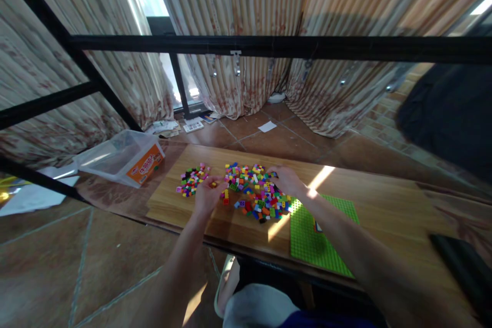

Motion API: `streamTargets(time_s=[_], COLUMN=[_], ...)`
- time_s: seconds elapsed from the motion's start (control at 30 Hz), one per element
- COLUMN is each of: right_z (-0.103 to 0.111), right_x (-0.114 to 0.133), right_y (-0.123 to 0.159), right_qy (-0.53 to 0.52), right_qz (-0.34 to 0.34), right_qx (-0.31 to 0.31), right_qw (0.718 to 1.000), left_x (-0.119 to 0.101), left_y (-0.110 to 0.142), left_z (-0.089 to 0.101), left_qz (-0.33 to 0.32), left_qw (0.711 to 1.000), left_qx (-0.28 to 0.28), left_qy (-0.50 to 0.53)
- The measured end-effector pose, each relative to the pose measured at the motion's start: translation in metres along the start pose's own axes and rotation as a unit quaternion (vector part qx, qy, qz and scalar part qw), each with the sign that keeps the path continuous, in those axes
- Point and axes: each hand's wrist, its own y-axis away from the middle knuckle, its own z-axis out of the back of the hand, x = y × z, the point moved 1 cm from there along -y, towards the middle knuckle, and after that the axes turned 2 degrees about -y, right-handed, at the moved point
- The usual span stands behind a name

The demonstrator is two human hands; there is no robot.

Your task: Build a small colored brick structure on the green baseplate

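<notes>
A heap of small coloured bricks [257,190] lies in the middle of a wooden table [384,200], with a smaller cluster of bricks [191,180] to its left. My left hand [206,193] rests between the two piles, fingers curled in a pinch over a small yellow piece. My right hand [285,178] lies on the right side of the big heap, fingers bent down into the bricks; what they touch is hidden. A green studded baseplate [311,238] lies flat under my right forearm, with one small piece on it.
A clear plastic tub [121,156] with an orange label sits at the table's left end. Black metal bars [269,46] cross in front of curtains. A dark object [461,266] lies at the table's right edge. Papers lie on the tiled floor.
</notes>
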Motion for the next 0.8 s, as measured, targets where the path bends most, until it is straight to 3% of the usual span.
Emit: streamTargets(time_s=[0.1, 0.2, 0.37, 0.47, 0.53, 0.67, 0.8], right_z=[0.003, 0.001, -0.008, -0.011, -0.010, -0.011, -0.014], right_x=[0.008, 0.021, 0.044, 0.053, 0.058, 0.060, 0.056], right_y=[0.013, 0.028, 0.056, 0.072, 0.081, 0.093, 0.101], right_qy=[-0.039, -0.225, -0.548, -0.668, -0.709, -0.734, -0.712], right_qz=[0.009, 0.018, -0.068, -0.112, -0.120, -0.134, -0.154], right_qx=[0.003, 0.028, 0.076, 0.057, 0.049, 0.037, -0.015], right_qw=[0.999, 0.974, 0.830, 0.733, 0.693, 0.664, 0.684], left_x=[-0.003, -0.004, -0.001, -0.002, -0.003, -0.006, -0.005], left_y=[-0.009, -0.014, -0.008, 0.002, 0.009, 0.021, 0.028], left_z=[-0.008, -0.016, -0.023, -0.023, -0.025, -0.030, -0.036], left_qz=[-0.072, -0.119, -0.154, -0.169, -0.168, -0.163, -0.168], left_qw=[0.985, 0.953, 0.918, 0.910, 0.908, 0.903, 0.918], left_qx=[0.017, 0.047, 0.056, 0.070, 0.084, 0.118, 0.124], left_qy=[-0.154, -0.273, -0.360, -0.373, -0.374, -0.379, -0.338])
